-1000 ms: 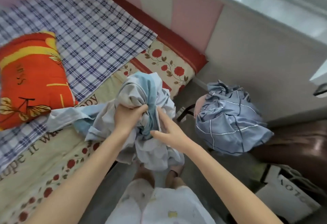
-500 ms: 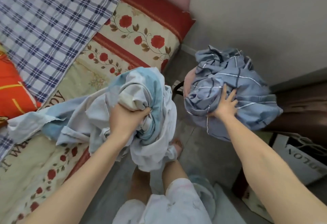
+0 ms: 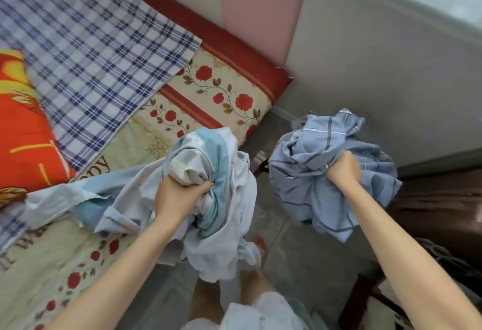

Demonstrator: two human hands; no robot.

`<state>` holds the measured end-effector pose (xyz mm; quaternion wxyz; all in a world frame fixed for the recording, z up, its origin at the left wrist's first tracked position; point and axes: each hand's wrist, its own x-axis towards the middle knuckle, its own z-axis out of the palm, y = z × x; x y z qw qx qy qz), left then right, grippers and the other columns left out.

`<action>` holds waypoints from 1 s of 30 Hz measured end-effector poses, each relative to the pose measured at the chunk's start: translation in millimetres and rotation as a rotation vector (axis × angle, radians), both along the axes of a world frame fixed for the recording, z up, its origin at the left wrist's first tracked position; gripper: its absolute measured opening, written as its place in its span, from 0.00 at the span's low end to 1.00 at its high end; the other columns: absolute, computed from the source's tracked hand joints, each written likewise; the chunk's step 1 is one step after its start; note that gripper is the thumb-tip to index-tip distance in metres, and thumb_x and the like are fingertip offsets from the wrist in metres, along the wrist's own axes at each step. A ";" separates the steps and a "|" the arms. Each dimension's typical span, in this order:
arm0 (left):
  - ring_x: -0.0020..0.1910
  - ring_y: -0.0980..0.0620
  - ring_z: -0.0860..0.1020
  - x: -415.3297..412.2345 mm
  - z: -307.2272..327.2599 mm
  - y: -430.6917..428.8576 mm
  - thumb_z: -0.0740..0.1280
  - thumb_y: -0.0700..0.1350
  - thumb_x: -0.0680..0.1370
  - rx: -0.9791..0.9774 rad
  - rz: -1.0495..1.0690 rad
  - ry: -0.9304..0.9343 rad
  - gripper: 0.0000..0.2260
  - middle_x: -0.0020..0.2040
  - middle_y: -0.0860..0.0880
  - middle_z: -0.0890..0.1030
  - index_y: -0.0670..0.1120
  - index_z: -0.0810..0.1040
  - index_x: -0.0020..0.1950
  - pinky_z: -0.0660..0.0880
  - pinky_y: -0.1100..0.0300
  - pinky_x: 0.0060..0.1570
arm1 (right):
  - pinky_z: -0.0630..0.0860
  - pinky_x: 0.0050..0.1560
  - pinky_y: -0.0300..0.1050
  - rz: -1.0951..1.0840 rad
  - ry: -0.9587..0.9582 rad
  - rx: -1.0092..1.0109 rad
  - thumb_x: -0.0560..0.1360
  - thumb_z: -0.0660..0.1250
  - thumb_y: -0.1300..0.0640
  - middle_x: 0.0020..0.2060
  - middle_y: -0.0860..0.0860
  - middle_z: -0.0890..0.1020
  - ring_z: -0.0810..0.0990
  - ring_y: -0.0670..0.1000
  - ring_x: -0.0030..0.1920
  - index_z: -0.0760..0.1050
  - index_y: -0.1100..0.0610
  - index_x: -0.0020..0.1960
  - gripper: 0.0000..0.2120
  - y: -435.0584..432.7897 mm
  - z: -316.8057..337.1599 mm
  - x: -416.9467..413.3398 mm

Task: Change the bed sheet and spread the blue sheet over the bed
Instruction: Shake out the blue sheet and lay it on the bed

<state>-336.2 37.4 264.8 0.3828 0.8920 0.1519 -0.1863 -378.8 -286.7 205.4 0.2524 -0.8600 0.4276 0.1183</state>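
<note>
Left hand (image 3: 180, 194) fists a crumpled pale blue-and-white sheet (image 3: 221, 173) at the edge of the floral bed (image 3: 221, 95); outstretched right hand (image 3: 339, 169) clutches a bunched blue lined sheet (image 3: 300, 173). Bed lettering (image 3: 101, 166) illegible.

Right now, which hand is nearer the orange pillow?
Left. The left hand grips the pale bundled sheet at the edge of the bed, right of the orange pillow; the right hand grips the blue sheet bundle farther right, off the bed.

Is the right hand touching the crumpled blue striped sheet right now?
Touching. The head view shows the right hand gripping a fistful of the blue striped sheet.
</note>
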 end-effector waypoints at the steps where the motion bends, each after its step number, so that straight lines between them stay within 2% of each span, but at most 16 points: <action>1: 0.43 0.48 0.79 2.4 9.3 7.5 0.76 0.50 0.63 -0.019 0.030 -0.004 0.11 0.37 0.47 0.82 0.46 0.78 0.36 0.74 0.55 0.39 | 0.72 0.46 0.53 0.025 -0.076 0.022 0.77 0.62 0.58 0.52 0.65 0.79 0.77 0.66 0.54 0.74 0.61 0.43 0.08 13.7 23.2 12.4; 2: 0.43 0.48 0.79 5.7 19.5 15.2 0.76 0.49 0.63 -0.036 0.059 -0.003 0.10 0.37 0.46 0.82 0.45 0.79 0.36 0.75 0.53 0.41 | 0.71 0.43 0.51 0.048 -0.145 0.039 0.76 0.63 0.58 0.50 0.65 0.80 0.77 0.66 0.52 0.71 0.60 0.39 0.08 27.7 47.1 30.2; 4: 0.41 0.49 0.79 10.0 42.5 30.3 0.76 0.48 0.64 -0.051 0.122 -0.010 0.10 0.37 0.46 0.82 0.44 0.80 0.36 0.76 0.52 0.42 | 0.67 0.40 0.46 0.120 -0.289 0.051 0.75 0.64 0.58 0.46 0.64 0.81 0.79 0.64 0.49 0.71 0.59 0.39 0.07 58.4 91.7 70.7; 8: 0.34 0.56 0.77 5.4 101.1 93.8 0.75 0.40 0.66 -0.196 0.370 -0.125 0.06 0.25 0.56 0.78 0.44 0.79 0.32 0.70 0.63 0.31 | 0.65 0.40 0.44 0.343 -0.573 0.179 0.74 0.65 0.60 0.43 0.60 0.81 0.78 0.61 0.48 0.71 0.58 0.40 0.06 169.9 193.4 154.5; 11: 0.33 0.53 0.77 -7.3 122.6 137.9 0.76 0.46 0.59 -0.259 0.524 -0.155 0.08 0.24 0.54 0.78 0.44 0.79 0.29 0.70 0.59 0.33 | 0.62 0.40 0.42 0.460 -0.742 0.311 0.76 0.61 0.63 0.33 0.48 0.71 0.72 0.53 0.42 0.63 0.54 0.33 0.14 260.6 252.1 185.0; 13: 0.32 0.51 0.78 -19.3 135.4 166.6 0.74 0.49 0.55 -0.255 0.604 -0.191 0.09 0.27 0.50 0.79 0.47 0.77 0.25 0.70 0.55 0.35 | 0.63 0.42 0.41 0.615 -0.850 0.426 0.77 0.60 0.62 0.38 0.50 0.75 0.74 0.51 0.42 0.70 0.55 0.39 0.08 325.6 283.1 202.4; 14: 0.31 0.51 0.77 -23.8 138.3 174.4 0.75 0.49 0.57 -0.242 0.598 -0.187 0.10 0.27 0.49 0.78 0.48 0.75 0.24 0.69 0.55 0.35 | 0.65 0.45 0.42 0.706 -0.850 0.416 0.77 0.61 0.61 0.48 0.54 0.78 0.76 0.54 0.47 0.74 0.58 0.48 0.03 349.9 286.7 213.7; 16: 0.28 0.55 0.73 -34.3 142.7 186.0 0.75 0.43 0.63 -0.223 0.583 -0.184 0.14 0.25 0.51 0.74 0.49 0.71 0.23 0.66 0.56 0.34 | 0.72 0.54 0.48 0.955 -0.713 0.331 0.76 0.65 0.58 0.66 0.57 0.69 0.73 0.58 0.59 0.68 0.58 0.67 0.21 394.3 283.6 237.5; 18: 0.25 0.57 0.69 -45.8 142.8 195.4 0.72 0.44 0.60 -0.223 0.561 -0.194 0.15 0.22 0.54 0.71 0.51 0.67 0.20 0.64 0.56 0.33 | 0.67 0.67 0.53 1.136 -0.514 0.340 0.72 0.72 0.54 0.72 0.57 0.58 0.63 0.58 0.68 0.54 0.55 0.75 0.39 426.6 274.5 246.1; 21: 0.26 0.54 0.72 -63.3 141.0 212.1 0.71 0.46 0.58 -0.236 0.631 -0.191 0.11 0.23 0.53 0.73 0.50 0.70 0.20 0.66 0.55 0.32 | 0.56 0.72 0.51 1.301 -0.077 0.587 0.67 0.74 0.41 0.76 0.54 0.48 0.52 0.54 0.76 0.40 0.53 0.78 0.55 423.2 245.6 227.2; 23: 0.26 0.56 0.73 -69.2 140.6 226.6 0.75 0.43 0.62 -0.280 0.705 -0.205 0.14 0.24 0.52 0.75 0.49 0.72 0.21 0.67 0.57 0.33 | 0.57 0.72 0.50 1.441 0.252 0.877 0.59 0.73 0.32 0.76 0.47 0.50 0.53 0.50 0.75 0.36 0.48 0.77 0.62 400.7 221.2 199.0; 24: 0.26 0.56 0.73 -69.7 142.9 234.3 0.75 0.43 0.61 -0.304 0.735 -0.226 0.13 0.24 0.51 0.75 0.49 0.73 0.22 0.66 0.57 0.33 | 0.59 0.70 0.45 1.547 0.349 0.901 0.57 0.73 0.31 0.75 0.43 0.50 0.55 0.48 0.74 0.33 0.46 0.76 0.65 392.6 206.4 178.9; 26: 0.26 0.55 0.71 -63.5 150.6 239.9 0.72 0.46 0.57 -0.336 0.732 -0.252 0.09 0.25 0.51 0.74 0.49 0.72 0.24 0.65 0.56 0.34 | 0.63 0.64 0.33 1.650 0.396 0.730 0.59 0.76 0.37 0.71 0.41 0.46 0.63 0.49 0.70 0.28 0.49 0.75 0.66 382.6 189.3 127.0; 27: 0.26 0.55 0.70 -58.5 154.5 239.2 0.70 0.47 0.56 -0.353 0.706 -0.259 0.09 0.24 0.51 0.73 0.49 0.70 0.23 0.65 0.56 0.34 | 0.65 0.62 0.32 1.648 0.321 0.596 0.62 0.77 0.43 0.72 0.42 0.45 0.65 0.50 0.68 0.30 0.52 0.75 0.64 382.5 181.4 100.8; 29: 0.25 0.55 0.69 -48.0 160.3 229.1 0.69 0.46 0.54 -0.371 0.651 -0.255 0.09 0.23 0.52 0.71 0.49 0.69 0.20 0.65 0.57 0.34 | 0.61 0.70 0.41 1.478 0.102 0.540 0.67 0.74 0.50 0.75 0.51 0.48 0.60 0.53 0.71 0.42 0.58 0.78 0.52 377.5 157.0 66.4; 30: 0.25 0.54 0.69 -42.2 163.7 219.7 0.69 0.46 0.54 -0.375 0.603 -0.247 0.09 0.23 0.52 0.72 0.49 0.70 0.20 0.65 0.58 0.34 | 0.60 0.70 0.42 1.402 0.026 0.533 0.71 0.71 0.54 0.75 0.55 0.55 0.62 0.53 0.71 0.50 0.60 0.77 0.43 371.2 153.0 58.0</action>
